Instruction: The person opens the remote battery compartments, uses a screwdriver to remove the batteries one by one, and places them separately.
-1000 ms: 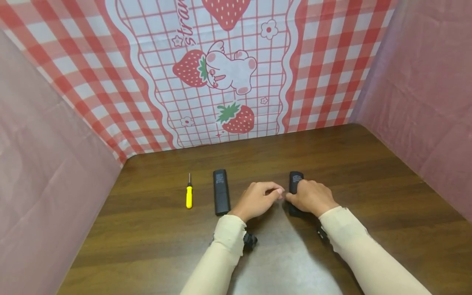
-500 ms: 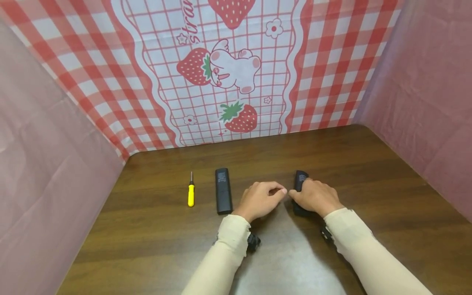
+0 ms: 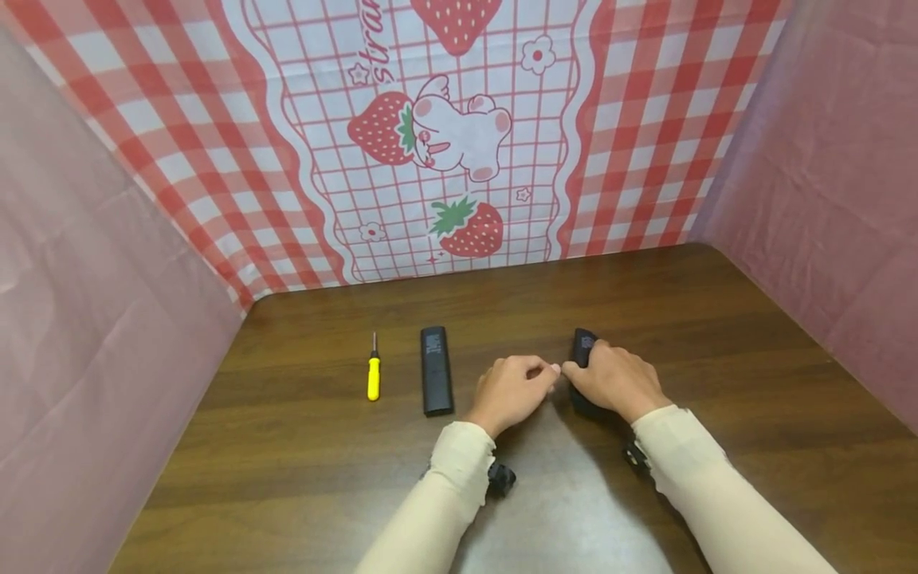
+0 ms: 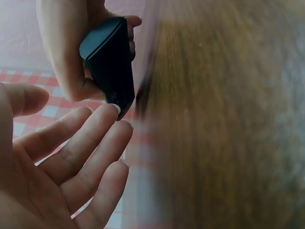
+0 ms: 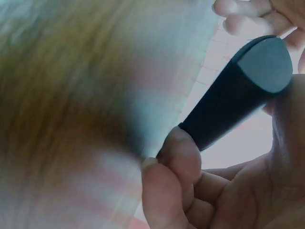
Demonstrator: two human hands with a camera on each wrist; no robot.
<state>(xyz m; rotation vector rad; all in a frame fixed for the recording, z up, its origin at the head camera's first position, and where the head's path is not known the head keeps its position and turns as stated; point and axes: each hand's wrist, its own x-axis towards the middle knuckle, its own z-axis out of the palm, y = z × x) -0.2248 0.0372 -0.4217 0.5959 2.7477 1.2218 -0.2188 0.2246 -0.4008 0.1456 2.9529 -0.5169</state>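
In the head view my right hand (image 3: 618,381) grips a black remote control (image 3: 583,347) from above, its printed label showing past my fingers. The right wrist view shows that remote control (image 5: 228,98) between my curled fingers and thumb, tilted, its blunt end towards the camera. My left hand (image 3: 512,392) is just left of it, fingertips close to my right thumb. In the left wrist view the fingers of my left hand (image 4: 78,157) are spread and loosely bent, holding nothing, with the tips overlapping the far end of the remote control (image 4: 112,62).
A second black remote control (image 3: 437,371) lies label-up on the wooden table (image 3: 301,478), left of my left hand. Farther left is a screwdriver (image 3: 374,379) with a yellow handle. A red checked strawberry cloth (image 3: 459,159) hangs behind the table, with pink cloth on both sides.
The remote control in my right hand has turned from lying nearly flat to being tilted on its side. My left hand stays close beside it. The whole head view has shifted slightly.
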